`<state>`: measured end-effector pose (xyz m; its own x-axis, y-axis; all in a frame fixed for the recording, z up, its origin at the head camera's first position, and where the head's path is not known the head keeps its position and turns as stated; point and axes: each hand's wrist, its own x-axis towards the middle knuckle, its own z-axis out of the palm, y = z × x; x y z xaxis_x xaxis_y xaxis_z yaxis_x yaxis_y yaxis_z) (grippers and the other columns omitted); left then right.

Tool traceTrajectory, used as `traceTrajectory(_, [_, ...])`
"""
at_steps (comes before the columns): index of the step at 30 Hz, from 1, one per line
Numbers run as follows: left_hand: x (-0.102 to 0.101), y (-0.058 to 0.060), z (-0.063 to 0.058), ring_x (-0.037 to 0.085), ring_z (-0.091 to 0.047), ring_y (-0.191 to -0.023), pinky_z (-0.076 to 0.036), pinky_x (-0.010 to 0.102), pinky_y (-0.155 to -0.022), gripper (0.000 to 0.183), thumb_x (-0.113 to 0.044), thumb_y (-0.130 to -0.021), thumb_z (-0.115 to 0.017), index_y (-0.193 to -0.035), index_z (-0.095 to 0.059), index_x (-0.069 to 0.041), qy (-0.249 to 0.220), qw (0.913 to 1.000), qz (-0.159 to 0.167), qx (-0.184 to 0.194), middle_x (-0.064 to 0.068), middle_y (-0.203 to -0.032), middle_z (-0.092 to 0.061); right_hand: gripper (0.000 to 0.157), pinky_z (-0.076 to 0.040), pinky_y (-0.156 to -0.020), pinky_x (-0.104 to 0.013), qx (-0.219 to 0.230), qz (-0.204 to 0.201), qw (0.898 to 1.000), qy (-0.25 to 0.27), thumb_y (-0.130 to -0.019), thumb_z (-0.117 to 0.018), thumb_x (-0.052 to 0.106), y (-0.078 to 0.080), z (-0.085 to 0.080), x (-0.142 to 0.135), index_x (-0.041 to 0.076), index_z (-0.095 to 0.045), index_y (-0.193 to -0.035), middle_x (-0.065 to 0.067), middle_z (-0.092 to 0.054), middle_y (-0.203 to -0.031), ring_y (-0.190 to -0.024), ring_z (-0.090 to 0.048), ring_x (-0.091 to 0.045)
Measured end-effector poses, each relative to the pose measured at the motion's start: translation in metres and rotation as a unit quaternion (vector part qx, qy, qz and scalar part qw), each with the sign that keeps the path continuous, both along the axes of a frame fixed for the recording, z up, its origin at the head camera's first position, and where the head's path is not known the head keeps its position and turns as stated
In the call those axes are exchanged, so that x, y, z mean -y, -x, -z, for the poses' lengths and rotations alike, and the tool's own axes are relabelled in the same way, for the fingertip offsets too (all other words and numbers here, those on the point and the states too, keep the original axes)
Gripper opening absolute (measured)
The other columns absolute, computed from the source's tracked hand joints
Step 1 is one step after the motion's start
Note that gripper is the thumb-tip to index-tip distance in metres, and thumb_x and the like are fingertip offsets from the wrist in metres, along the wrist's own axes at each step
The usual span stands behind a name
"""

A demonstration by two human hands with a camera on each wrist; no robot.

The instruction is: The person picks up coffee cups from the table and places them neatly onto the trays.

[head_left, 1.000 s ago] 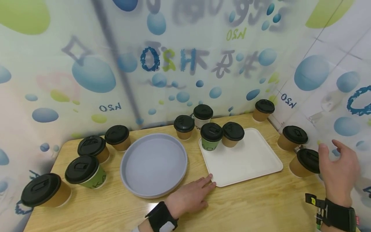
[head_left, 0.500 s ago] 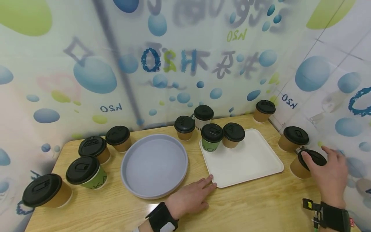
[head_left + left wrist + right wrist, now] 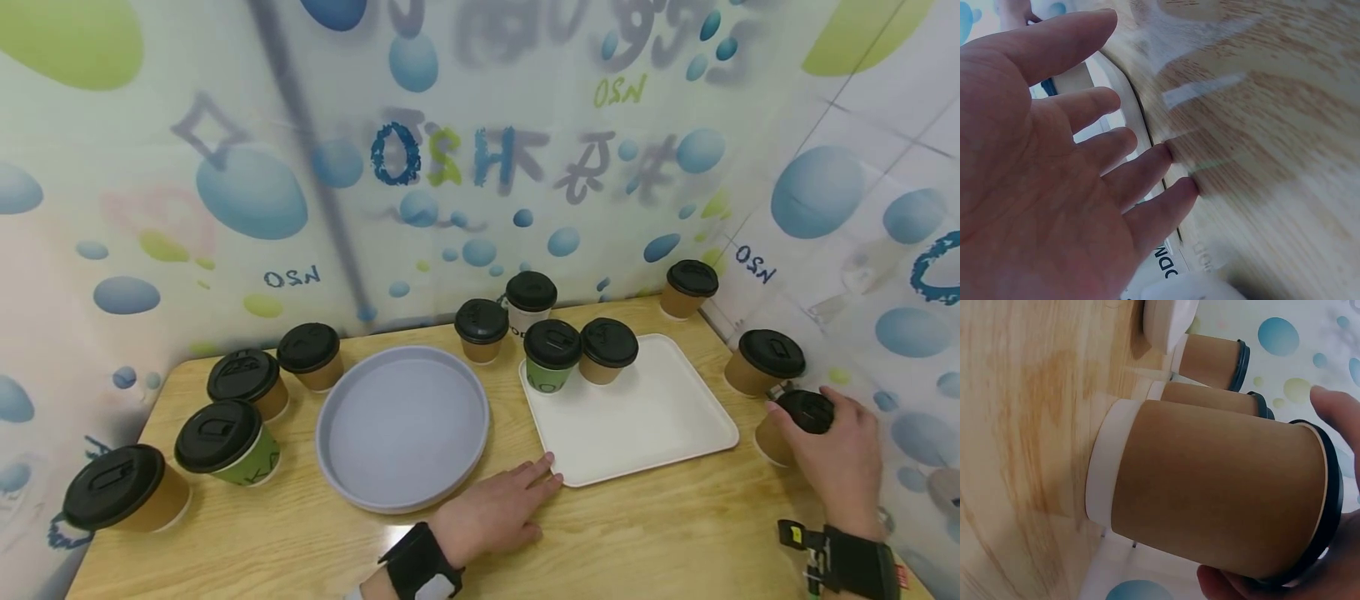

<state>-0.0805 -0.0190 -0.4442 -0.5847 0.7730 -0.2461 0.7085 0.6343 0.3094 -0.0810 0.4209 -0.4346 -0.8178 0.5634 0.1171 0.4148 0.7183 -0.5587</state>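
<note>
My right hand (image 3: 846,467) curls round the lid end of a brown paper coffee cup (image 3: 772,440) with a black lid, at the table's right side. In the right wrist view this coffee cup (image 3: 1216,487) fills the middle, its white base at the wood, with fingers on both sides of the lid. My left hand (image 3: 495,510) lies with fingers extended, fingertips at the near left corner of a white rectangular tray (image 3: 652,425). On the tray's back left stand a green coffee cup (image 3: 550,373) and a brown one (image 3: 600,369), both lidded.
A round grey-blue tray (image 3: 403,425) sits left of the white one. Several lidded cups, including a green one (image 3: 247,460), stand at the left. More stand behind the trays. Two brown cups, one nearer (image 3: 746,373) and one farther (image 3: 681,302), stand along the right wall.
My right hand has moved left and down onto the brown coffee cup, and its fingers have closed round the lid end. The left hand stays at the tray's corner.
</note>
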Motion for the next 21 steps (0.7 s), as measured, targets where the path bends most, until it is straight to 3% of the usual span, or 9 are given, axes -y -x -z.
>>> traceTrajectory(6, [0.0,-0.001,-0.001,0.018,-0.043,-0.146,-0.041,0.032,-0.115,0.068,-0.031,-0.098,-0.072,-0.159,-0.044,-0.019,0.002,1.0,0.001,0.002,0.003,-0.168,-0.03,0.097,-0.027,-0.106,-0.076,0.018,-0.021,1.0,0.0,-0.096,-0.066,0.051,-0.001,0.001,-0.002,-0.008,-0.021,-0.16,-0.044,-0.015,-0.156,-0.137,-0.025,-0.064])
traceTrajectory(15, [0.0,0.0,-0.001,0.018,-0.042,-0.146,-0.04,0.032,-0.116,0.068,-0.031,-0.099,-0.071,-0.159,-0.043,-0.019,0.006,1.0,-0.004,0.003,0.003,-0.169,-0.029,0.095,-0.025,-0.11,-0.074,0.019,-0.005,1.0,0.003,-0.097,-0.065,0.048,-0.001,-0.01,-0.001,-0.006,-0.02,-0.16,-0.044,-0.014,-0.156,-0.138,-0.024,-0.062])
traceTrajectory(21, [-0.001,-0.001,-0.002,0.017,-0.042,-0.146,-0.039,0.03,-0.115,0.068,-0.032,-0.098,-0.072,-0.159,-0.043,-0.019,0.008,0.9999,0.001,-0.006,0.003,-0.168,-0.029,0.1,-0.025,-0.109,-0.076,0.031,0.008,0.999,-0.003,-0.095,-0.065,0.054,-0.005,-0.021,0.006,-0.003,-0.017,-0.162,-0.041,-0.011,-0.158,-0.139,-0.023,-0.063])
